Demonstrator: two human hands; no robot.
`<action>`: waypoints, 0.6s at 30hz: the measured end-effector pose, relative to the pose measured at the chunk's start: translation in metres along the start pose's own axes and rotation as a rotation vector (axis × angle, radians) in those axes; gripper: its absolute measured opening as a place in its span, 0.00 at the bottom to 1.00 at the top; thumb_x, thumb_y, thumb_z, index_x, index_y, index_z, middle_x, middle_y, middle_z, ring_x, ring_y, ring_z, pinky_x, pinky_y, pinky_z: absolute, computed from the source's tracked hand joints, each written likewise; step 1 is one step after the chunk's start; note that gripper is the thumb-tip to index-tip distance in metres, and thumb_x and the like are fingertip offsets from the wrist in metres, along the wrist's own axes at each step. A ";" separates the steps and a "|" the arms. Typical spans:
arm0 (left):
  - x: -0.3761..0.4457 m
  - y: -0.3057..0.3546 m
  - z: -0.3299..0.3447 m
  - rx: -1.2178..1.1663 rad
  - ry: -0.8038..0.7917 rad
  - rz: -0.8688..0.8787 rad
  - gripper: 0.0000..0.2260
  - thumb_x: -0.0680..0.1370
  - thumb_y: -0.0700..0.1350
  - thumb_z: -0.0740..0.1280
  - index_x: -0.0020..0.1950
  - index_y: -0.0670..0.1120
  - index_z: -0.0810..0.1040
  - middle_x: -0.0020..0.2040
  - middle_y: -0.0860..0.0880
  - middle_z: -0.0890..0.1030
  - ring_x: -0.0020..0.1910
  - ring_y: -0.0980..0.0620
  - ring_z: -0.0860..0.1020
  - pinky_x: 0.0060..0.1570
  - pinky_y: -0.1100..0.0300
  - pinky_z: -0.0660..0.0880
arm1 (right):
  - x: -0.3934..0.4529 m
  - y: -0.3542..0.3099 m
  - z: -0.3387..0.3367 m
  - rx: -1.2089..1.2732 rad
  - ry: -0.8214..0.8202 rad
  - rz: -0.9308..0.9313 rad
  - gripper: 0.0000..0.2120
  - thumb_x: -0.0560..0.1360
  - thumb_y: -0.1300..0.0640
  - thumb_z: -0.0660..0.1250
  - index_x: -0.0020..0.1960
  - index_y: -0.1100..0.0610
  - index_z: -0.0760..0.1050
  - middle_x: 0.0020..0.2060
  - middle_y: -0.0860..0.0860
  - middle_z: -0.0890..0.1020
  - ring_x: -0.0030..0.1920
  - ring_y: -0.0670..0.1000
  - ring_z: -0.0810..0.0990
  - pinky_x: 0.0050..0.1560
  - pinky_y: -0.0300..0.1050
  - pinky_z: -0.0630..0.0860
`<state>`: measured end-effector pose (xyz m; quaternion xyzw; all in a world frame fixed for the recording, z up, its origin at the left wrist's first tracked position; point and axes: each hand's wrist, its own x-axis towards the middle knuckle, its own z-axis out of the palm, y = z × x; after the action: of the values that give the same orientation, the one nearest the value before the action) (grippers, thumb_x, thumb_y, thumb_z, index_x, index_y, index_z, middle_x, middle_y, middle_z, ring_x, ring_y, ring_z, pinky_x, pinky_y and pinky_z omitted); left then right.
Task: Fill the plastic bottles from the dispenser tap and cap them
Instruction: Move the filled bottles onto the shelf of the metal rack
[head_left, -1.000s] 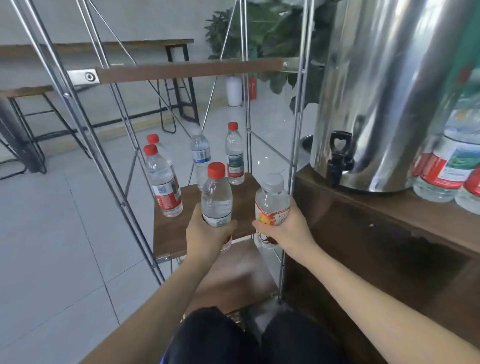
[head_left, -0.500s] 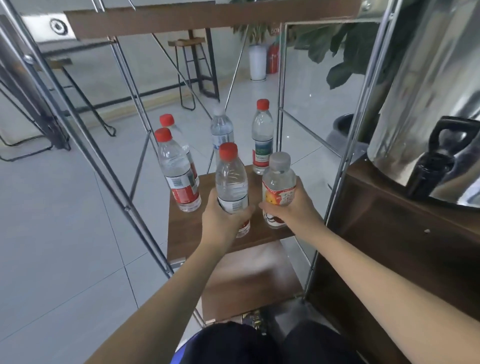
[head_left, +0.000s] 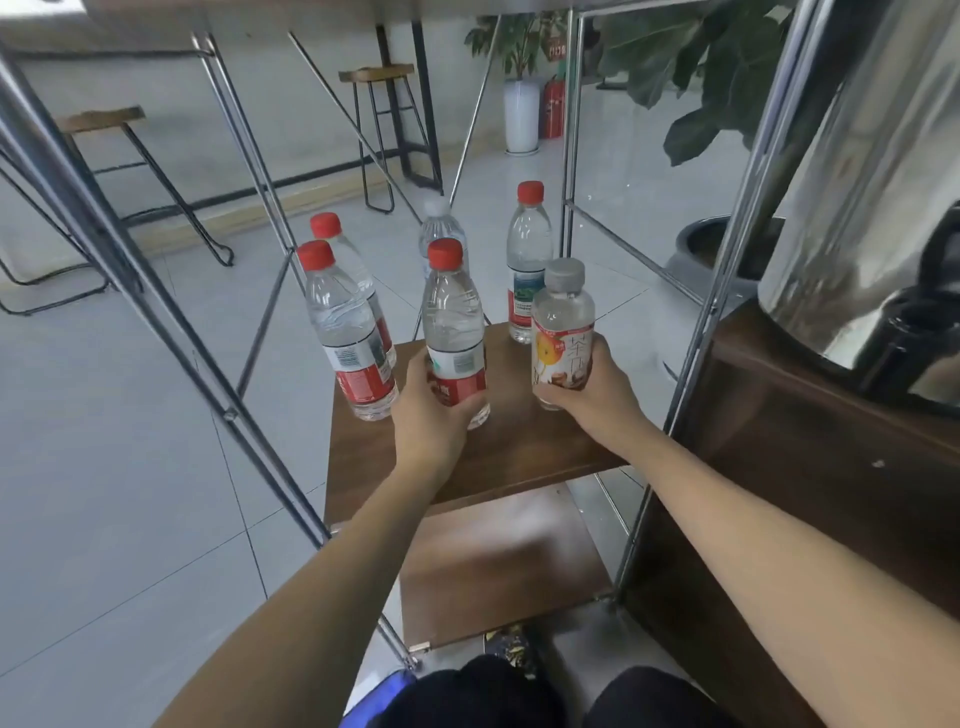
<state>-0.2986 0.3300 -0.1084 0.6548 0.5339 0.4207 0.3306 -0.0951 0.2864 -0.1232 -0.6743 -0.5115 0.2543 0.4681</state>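
Observation:
My left hand (head_left: 428, 415) grips a clear red-capped bottle (head_left: 452, 317) by its lower body, upright on the small wooden shelf (head_left: 519, 441). My right hand (head_left: 592, 387) grips a shorter grey-capped bottle (head_left: 562, 322) with an orange fruit label, also upright on the shelf. Several more capped bottles stand behind: two red-capped ones at the left (head_left: 345, 332), one pale-capped (head_left: 441, 226) and one red-capped (head_left: 527, 249) at the back. The steel dispenser (head_left: 852, 182) stands on a wooden counter at the right, its black tap (head_left: 909, 338) near the frame edge.
Slanted chrome rack tubes (head_left: 171, 322) run left of the shelf and upright ones (head_left: 727, 249) stand between shelf and counter (head_left: 810, 447). A lower wooden shelf (head_left: 493, 561) sits beneath. Stools, a potted plant (head_left: 691, 67) and tiled floor lie beyond.
The view has moved closer and lower over the shelf. Both hands kept their bottles and brought them down to the shelf among the other bottles.

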 end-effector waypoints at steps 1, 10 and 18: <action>0.009 -0.001 0.002 0.019 0.003 0.004 0.36 0.70 0.47 0.82 0.73 0.48 0.69 0.63 0.52 0.81 0.59 0.54 0.80 0.60 0.60 0.74 | 0.008 -0.001 0.000 0.000 0.004 0.006 0.37 0.72 0.53 0.78 0.74 0.51 0.61 0.64 0.45 0.75 0.60 0.45 0.74 0.52 0.29 0.69; 0.044 0.000 0.018 0.042 0.038 0.000 0.36 0.70 0.47 0.82 0.73 0.48 0.69 0.64 0.50 0.82 0.60 0.51 0.81 0.57 0.62 0.73 | 0.049 0.002 0.005 0.014 0.019 0.056 0.37 0.73 0.55 0.77 0.75 0.52 0.61 0.67 0.49 0.75 0.65 0.50 0.75 0.55 0.36 0.70; 0.018 0.006 0.009 0.034 -0.029 -0.018 0.39 0.72 0.48 0.80 0.79 0.49 0.64 0.68 0.51 0.79 0.63 0.55 0.79 0.59 0.65 0.69 | 0.011 -0.005 -0.008 -0.009 0.022 0.065 0.34 0.74 0.52 0.76 0.75 0.52 0.66 0.68 0.48 0.77 0.66 0.49 0.77 0.59 0.36 0.70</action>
<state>-0.2866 0.3466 -0.1036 0.6615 0.5419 0.3992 0.3308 -0.0873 0.2939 -0.1136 -0.6952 -0.4853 0.2594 0.4624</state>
